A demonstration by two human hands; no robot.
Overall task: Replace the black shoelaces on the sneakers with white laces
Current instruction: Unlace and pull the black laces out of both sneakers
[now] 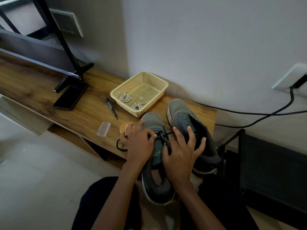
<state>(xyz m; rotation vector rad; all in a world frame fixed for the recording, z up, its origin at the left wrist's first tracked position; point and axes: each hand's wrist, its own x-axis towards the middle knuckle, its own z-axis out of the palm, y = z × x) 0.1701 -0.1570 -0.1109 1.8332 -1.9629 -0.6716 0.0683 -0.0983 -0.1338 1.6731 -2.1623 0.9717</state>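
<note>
Two grey sneakers lie toe-away at the wooden bench's right end. The left sneaker (153, 121) still carries a black lace (163, 135) across its upper eyelets. My left hand (138, 145) lies over that shoe and pinches the lace near the eyelets. My right hand (180, 153) pinches the lace with thumb and forefinger beside the tongue, its other fingers spread toward the right sneaker (182, 113), which shows bare eyelets. A loose black lace loop (118, 145) hangs left of my left hand. Two coiled white laces (125, 97) lie in the cream basket (163, 83).
On the bench (41, 90) lie a dark phone (70, 97), a black marker pen (111, 107), a small clear case (103, 129) and a round tan lid (125, 127). A monitor stand (73, 70) stands at the back left. A black cable (249, 113) runs along the wall.
</note>
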